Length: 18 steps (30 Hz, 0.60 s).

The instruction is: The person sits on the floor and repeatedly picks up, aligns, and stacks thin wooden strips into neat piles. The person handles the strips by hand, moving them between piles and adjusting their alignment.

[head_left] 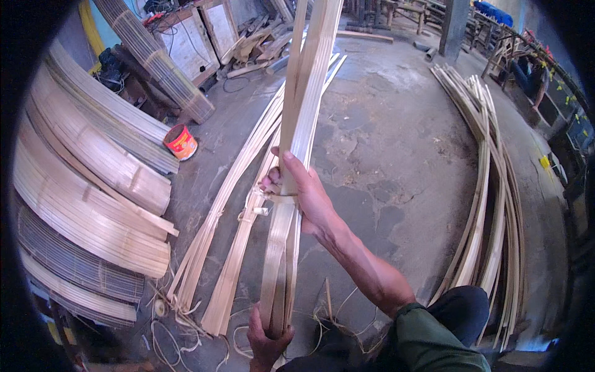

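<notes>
A long bundle of pale bamboo strips (282, 239) stands upright in front of me, its far end running out of the top of the view. My right hand (310, 195) is closed round its middle, thumb lying along the strips. A thin tie crosses the bundle just under those fingers. Down at the near end, my left hand (268, 341) grips the strip ends from below, its fingers partly hidden. Beside the held bundle, on the floor, lie a tied bundle of strips (232, 266) and another tied bundle (201, 254) further left.
Stacked slatted bamboo mats (93, 186) fill the left side. A red tub (181, 142) stands near them. Loose long strips (489, 204) lie at the right. Thin binding scraps (170, 344) curl on the floor near my feet. A pillar (454, 31) rises at the back.
</notes>
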Available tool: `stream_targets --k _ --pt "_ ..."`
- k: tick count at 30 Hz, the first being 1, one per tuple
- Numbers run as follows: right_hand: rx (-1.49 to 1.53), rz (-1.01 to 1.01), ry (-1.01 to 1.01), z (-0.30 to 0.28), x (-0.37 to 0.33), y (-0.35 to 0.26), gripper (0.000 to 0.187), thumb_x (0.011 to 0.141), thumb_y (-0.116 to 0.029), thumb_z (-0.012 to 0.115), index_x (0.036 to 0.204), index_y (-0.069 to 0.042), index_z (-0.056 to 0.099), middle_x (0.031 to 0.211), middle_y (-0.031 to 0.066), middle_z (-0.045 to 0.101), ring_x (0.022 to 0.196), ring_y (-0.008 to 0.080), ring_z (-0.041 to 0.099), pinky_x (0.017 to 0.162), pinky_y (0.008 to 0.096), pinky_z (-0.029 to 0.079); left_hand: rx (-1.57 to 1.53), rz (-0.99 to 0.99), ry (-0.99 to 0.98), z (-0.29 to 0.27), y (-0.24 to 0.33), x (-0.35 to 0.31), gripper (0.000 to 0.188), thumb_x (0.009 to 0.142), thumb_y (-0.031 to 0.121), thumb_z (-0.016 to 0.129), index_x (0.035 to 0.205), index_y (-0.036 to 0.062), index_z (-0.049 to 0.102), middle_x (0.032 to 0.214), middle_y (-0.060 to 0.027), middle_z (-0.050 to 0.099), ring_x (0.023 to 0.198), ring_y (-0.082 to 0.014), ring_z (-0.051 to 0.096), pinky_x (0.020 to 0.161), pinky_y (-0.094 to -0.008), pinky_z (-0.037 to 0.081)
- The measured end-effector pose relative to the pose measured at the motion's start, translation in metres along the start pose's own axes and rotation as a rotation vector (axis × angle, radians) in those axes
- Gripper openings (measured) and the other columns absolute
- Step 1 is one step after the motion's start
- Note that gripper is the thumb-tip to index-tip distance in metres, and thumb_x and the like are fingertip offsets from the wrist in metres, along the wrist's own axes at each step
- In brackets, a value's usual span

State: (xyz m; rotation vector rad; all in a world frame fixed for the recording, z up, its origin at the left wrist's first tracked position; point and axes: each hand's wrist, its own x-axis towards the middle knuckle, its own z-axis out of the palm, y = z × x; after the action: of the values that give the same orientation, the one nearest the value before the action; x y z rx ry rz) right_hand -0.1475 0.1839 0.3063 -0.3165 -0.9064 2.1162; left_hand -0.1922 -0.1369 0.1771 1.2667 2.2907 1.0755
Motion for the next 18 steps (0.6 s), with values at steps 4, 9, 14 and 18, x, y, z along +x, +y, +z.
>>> stream_targets --k 4,9,14,18 --pt "0.016 0.002 0.036 -0.037 0.000 0.008 0.055 0.101 -0.043 0.046 0.136 -0.002 0.039 0.085 0.0025 0.049 0.085 0.0156 0.059 0.074 0.0326 0.053 -0.072 0.091 0.006 0.023 0.009 0.010 0.093 0.063 0.040 0.082 0.134 -0.0038 0.040 0.112 -0.0223 0.059 0.103 -0.0372 0.061 0.091 -0.0462 0.048" --pt "0.115 0.106 0.169 -0.102 -0.001 0.049 0.055 0.101 -0.044 0.046 0.135 -0.001 0.040 0.086 0.0035 0.052 0.086 0.0157 0.060 0.073 0.0324 0.054 0.077 -0.055 -0.067 0.033 0.010 0.002 0.088 0.067 0.046 0.083 0.132 -0.0022 0.050 0.112 -0.0278 0.058 0.103 -0.0472 0.055 0.089 -0.0492 0.046" --pt "0.390 0.232 0.205 -0.193 -0.019 0.136 0.049 0.100 -0.046 0.047 0.128 -0.006 0.045 0.087 0.0035 0.060 0.086 0.0185 0.063 0.080 0.0370 0.057 0.099 -0.190 -0.176 0.045 0.005 -0.010 0.087 0.068 0.047 0.082 0.134 0.0018 0.047 0.113 -0.0264 0.059 0.105 -0.0446 0.057 0.090 -0.0508 0.046" --pt "0.460 0.347 0.315 -0.251 -0.054 0.176 0.051 0.099 -0.048 0.046 0.128 -0.006 0.046 0.099 0.0081 0.064 0.094 0.0211 0.065 0.084 0.0401 0.057 0.113 -0.403 -0.500 0.065 -0.014 -0.019 0.095 0.070 0.048 0.080 0.143 0.0097 0.032 0.115 -0.0240 0.060 0.110 -0.0435 0.057 0.092 -0.0509 0.045"
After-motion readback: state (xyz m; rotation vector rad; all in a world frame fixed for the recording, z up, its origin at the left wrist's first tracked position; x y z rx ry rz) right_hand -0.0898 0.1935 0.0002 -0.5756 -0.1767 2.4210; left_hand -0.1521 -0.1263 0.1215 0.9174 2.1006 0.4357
